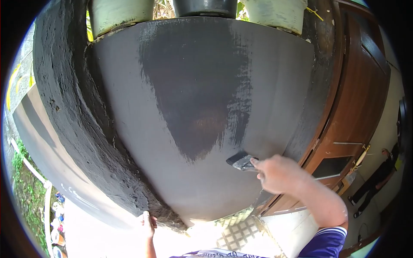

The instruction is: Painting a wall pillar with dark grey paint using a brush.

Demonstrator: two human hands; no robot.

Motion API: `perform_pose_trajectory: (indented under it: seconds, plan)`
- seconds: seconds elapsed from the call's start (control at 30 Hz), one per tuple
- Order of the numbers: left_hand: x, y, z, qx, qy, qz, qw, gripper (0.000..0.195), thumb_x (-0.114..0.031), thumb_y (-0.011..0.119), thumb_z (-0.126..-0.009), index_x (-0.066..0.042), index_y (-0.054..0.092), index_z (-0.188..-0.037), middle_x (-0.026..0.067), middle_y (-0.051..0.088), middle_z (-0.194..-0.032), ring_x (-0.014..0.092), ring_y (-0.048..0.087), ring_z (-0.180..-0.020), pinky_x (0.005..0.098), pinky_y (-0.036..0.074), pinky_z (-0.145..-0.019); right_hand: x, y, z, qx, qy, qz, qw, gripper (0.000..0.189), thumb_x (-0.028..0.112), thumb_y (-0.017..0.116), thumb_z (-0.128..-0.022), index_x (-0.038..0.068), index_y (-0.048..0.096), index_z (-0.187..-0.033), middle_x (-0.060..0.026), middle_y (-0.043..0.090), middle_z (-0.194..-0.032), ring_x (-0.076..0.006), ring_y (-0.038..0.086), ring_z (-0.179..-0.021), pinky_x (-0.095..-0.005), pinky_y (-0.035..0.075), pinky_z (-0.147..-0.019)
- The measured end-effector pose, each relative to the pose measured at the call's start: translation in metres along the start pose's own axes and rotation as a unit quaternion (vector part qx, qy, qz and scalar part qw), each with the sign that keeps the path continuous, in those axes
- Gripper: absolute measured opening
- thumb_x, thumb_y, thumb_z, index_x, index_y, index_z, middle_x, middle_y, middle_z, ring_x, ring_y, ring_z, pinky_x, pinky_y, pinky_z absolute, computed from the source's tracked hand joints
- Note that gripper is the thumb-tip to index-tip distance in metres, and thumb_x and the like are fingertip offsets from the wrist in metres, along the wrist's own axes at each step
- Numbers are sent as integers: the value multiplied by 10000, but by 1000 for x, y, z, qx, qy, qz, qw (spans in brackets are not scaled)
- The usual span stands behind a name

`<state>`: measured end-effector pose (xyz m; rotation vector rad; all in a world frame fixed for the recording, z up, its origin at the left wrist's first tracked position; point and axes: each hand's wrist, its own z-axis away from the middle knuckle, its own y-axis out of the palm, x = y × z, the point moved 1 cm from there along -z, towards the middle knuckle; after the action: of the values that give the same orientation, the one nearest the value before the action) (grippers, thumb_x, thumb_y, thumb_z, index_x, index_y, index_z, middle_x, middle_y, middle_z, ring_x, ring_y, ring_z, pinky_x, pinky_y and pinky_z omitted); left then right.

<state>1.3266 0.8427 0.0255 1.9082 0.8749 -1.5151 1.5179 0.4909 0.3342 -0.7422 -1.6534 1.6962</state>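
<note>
In front of me stands a smooth grey wall surface point(284, 96) with a darker, freshly brushed patch point(193, 80) down its middle. The patch has streaky edges and narrows toward the bottom. My right hand point(279, 175) grips a flat, wide paintbrush point(242, 161) smeared with dark coating. Its bristles point left, just below a short dark stroke on the wall's right half. My left hand point(148, 224) is lower left, beside the foot of a rough dark grey plastered column point(71, 106). Its fingers are partly curled; whether they hold anything is not visible.
Two pale pots point(122, 16) and a black pot point(205, 8) line the wall's top edge. A brown wooden door point(351, 90) with a brass handle point(361, 158) borders the right. Beyond it is a person point(376, 177) in dark clothing. Several containers point(58, 238) stand lower left.
</note>
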Motion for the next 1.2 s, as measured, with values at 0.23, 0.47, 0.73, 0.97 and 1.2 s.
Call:
perform_pose_trajectory:
  seconds: [0.23, 0.47, 0.73, 0.97, 1.2]
  plan:
    - [2, 5, -1, 17, -2, 4, 1000, 534, -395, 463, -1006, -57, 575, -609, 15, 465, -426, 88, 420, -349, 242, 324, -363, -6, -107, -14, -151, -18, -40, 988, 564, 164, 736, -744, 9, 576, -1262, -282, 636, -1035, -340, 645, -965, -335, 460, -925]
    - [-2, 1, 0, 11, -11, 10, 1000, 527, -393, 465, -1005, -61, 591, -616, 11, 476, -432, 82, 428, -355, 232, 322, -371, 15, -170, 6, -387, 61, -46, 919, 436, 160, 661, -813, 27, 629, -1227, -191, 684, -1067, -251, 663, -980, -340, 445, -986]
    - [-6, -1, 1, 14, -6, -3, 1000, 524, -385, 464, -1007, -63, 585, -612, 12, 479, -433, 86, 434, -364, 241, 330, -377, 12, -153, -19, -572, -19, -26, 820, 391, 212, 614, -912, 111, 590, -1288, -185, 693, -1041, -219, 674, -889, -328, 472, -910]
    - [1, -1, 1, 32, -7, -1, 999, 528, -393, 456, -1007, -62, 601, -623, 8, 490, -439, 84, 446, -365, 228, 343, -384, 33, -110, -42, -489, 47, 9, 871, 416, 50, 534, -897, -9, 519, -1309, -291, 636, -827, -434, 635, -785, -444, 510, -785]
    - [-6, -2, 1, 21, -12, -15, 1000, 533, -396, 453, -1009, -59, 584, -617, 12, 476, -436, 89, 444, -373, 242, 339, -393, 24, -57, -1, -313, 13, -16, 950, 441, 60, 512, -902, -46, 482, -1330, -238, 651, -723, -354, 677, -700, -398, 558, -720]
